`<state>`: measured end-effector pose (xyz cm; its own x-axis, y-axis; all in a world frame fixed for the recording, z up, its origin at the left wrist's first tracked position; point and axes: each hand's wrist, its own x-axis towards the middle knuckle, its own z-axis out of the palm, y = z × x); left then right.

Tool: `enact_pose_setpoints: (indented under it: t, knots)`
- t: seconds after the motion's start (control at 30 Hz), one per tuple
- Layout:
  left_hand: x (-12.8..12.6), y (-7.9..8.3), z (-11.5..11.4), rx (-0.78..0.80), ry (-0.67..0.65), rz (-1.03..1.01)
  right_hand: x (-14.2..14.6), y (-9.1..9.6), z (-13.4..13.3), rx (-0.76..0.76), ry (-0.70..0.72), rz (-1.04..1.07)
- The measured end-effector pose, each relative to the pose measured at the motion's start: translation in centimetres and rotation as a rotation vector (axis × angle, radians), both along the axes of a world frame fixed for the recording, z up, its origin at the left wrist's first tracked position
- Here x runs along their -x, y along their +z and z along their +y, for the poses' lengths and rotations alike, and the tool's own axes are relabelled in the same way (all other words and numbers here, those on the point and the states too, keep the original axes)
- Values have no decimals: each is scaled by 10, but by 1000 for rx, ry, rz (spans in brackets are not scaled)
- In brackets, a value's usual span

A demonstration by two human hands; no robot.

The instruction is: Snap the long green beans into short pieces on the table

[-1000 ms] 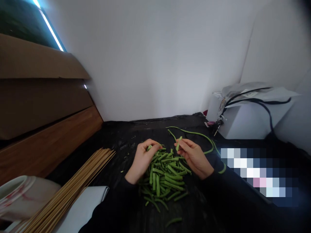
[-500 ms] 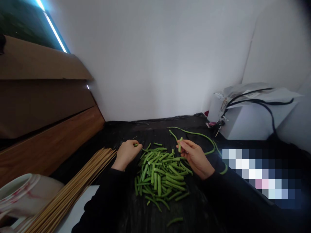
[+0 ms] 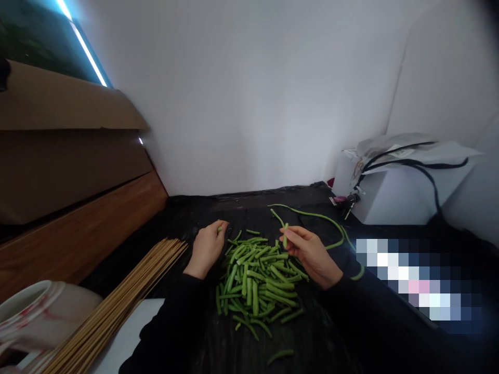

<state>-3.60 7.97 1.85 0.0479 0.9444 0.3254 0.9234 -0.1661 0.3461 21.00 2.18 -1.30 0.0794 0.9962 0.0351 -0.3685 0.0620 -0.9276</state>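
A heap of short cut green bean pieces (image 3: 257,275) lies on the black table cover (image 3: 202,213) in front of me. My left hand (image 3: 206,248) rests at the heap's left edge, its fingertips pinched on a small green bean bit (image 3: 220,228). My right hand (image 3: 307,252) is at the heap's right side and pinches one end of a long green bean (image 3: 312,214), which curves away behind it over the cover.
A bundle of bamboo skewers (image 3: 117,306) lies at the lower left beside a white ceramic dish (image 3: 27,311) and white paper (image 3: 125,337). Wooden and cardboard panels (image 3: 78,171) rise on the left. A white bag with black straps (image 3: 401,176) sits at the right against the wall.
My left hand left the middle of the heap, swung out to the left, and now has come back slightly toward the heap's left edge. My right hand stays in place holding the long bean.
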Motion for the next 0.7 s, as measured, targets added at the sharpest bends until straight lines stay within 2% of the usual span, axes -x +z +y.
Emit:
enact_pose_setpoints:
  t: [0.03,0.17,0.3,0.4,0.5,0.6,0.7]
  knots:
    - [-7,1,-4,-8,-62,-43,1,0,-1,-9,24,-23]
    - [-37,8,-31,-44,-466,-314,7,1,-5,-90,105,-170]
    - [-58,9,-55,-102,-721,-294,14,-1,-10,-182,263,-247]
    - [-64,2,-61,-111,-804,-257,18,-3,-13,-242,378,-254]
    - [-66,-4,-63,-117,-819,-286,20,-4,-16,-280,442,-267]
    - [-66,-5,-63,-130,-808,-292,20,-2,-18,-274,461,-240]
    - [-62,-5,-58,-118,-795,-288,17,3,-18,-246,412,-265]
